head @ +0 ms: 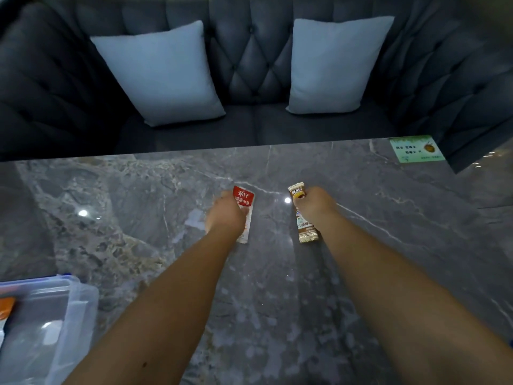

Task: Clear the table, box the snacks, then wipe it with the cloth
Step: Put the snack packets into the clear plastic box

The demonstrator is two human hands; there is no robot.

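Note:
Two snack packets lie near the middle of the grey marble table (388, 218). My left hand (226, 213) is closed over a red and white snack packet (245, 200), whose red top sticks out past my fingers. My right hand (315, 204) grips a brown and gold snack bar (306, 232) near its upper end; its lower end rests on the table. A clear plastic box (55, 323) with blue clips stands open at the lower left, with an orange item (7, 307) inside. No cloth is in view.
A green card (415, 149) lies at the table's far right corner. Behind the table stands a dark tufted sofa (249, 51) with two pale blue cushions (161, 73) (336, 65). Light reflections spot the tabletop.

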